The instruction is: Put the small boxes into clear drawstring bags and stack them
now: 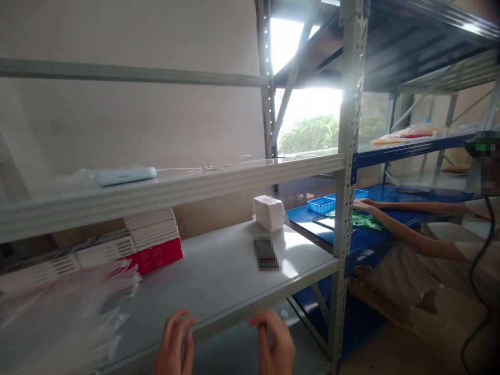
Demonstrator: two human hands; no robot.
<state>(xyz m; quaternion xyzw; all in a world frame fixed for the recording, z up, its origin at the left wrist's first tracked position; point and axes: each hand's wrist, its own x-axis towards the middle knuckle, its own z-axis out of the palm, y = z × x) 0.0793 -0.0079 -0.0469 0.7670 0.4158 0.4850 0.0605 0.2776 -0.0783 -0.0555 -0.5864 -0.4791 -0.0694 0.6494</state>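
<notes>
Left hand and right hand, fingers loosely curled and parted, pinch nothing before the shelf; contact I cannot tell. Bags lie left of the grip, a dark item beyond. I advise fingers clear of the shelf.

At left, a pale blue case lies on the upper shelf, a thin white cord trailing to its right, with a plain wall behind. Farther back, bright daylight and green foliage show through a window between the rack posts. At right, a person has both arms stretched over a blue table bearing a blue tray and crumpled green material, while plastic-wrapped packets lie on a blue-edged shelf above.
</notes>
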